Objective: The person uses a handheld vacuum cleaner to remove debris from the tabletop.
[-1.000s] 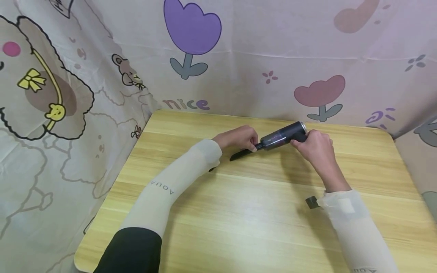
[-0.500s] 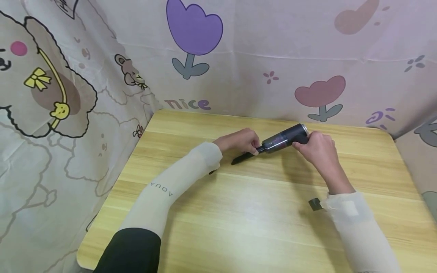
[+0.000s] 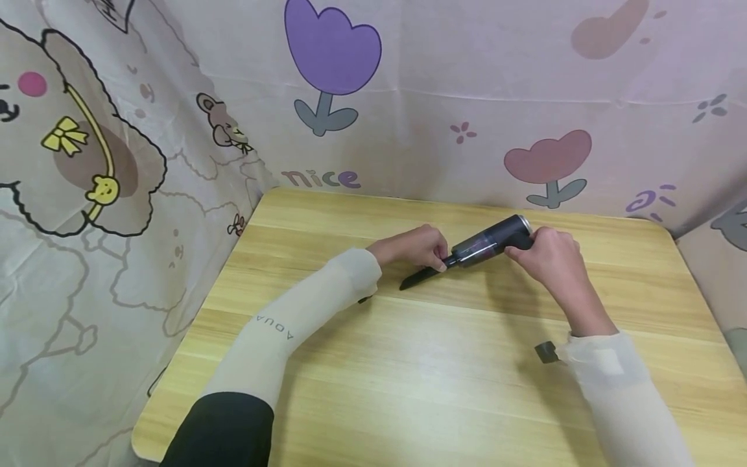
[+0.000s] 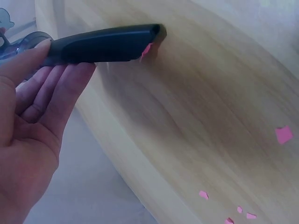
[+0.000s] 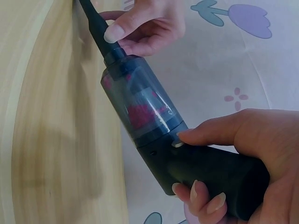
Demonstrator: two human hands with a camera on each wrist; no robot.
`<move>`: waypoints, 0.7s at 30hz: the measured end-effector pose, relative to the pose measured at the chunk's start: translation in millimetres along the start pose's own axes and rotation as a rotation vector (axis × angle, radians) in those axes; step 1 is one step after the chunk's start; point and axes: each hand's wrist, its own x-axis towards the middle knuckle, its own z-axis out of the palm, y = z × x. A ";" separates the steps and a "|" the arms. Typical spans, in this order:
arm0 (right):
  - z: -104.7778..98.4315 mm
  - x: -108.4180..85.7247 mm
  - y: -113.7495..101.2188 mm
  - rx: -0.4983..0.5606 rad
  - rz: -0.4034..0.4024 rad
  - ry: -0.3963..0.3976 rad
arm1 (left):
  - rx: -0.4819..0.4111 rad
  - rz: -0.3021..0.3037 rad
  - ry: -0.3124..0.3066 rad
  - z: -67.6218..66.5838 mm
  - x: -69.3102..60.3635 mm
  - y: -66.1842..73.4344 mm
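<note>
A dark handheld vacuum cleaner (image 3: 487,243) with a clear dust bin is held slanted over the wooden table. My right hand (image 3: 551,259) grips its handle, the thumb by a small silver button (image 5: 178,143) in the right wrist view. Pink bits (image 5: 140,114) show inside the bin. With thumb and fingers my left hand (image 3: 428,248) pinches the black crevice nozzle (image 4: 103,45) near where it joins the body. At the nozzle's slanted mouth sits a pink scrap (image 4: 146,50); whether it is inside or just at the edge is hard to tell.
More pink paper scraps (image 4: 283,134) lie on the wooden table (image 3: 408,389), several of them small (image 4: 203,194). Behind the table and along its left side hangs a printed cloth (image 3: 420,155). A dark square piece (image 3: 546,352) sticks out from the right sleeve.
The vacuum cleaner and both hands have shifted slightly right and toward the person, the nozzle tip moving the same way. Both hands keep their hold.
</note>
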 end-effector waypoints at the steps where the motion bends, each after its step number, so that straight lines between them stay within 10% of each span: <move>1: 0.1 -0.2 0.5 -0.002 -0.002 0.000 | 0.002 0.003 -0.002 0.7 0.0 0.1; 21: 10.7 -1.9 -16.1 0.031 -0.009 -0.021 | -0.002 -0.020 0.024 -0.2 -22.1 -7.0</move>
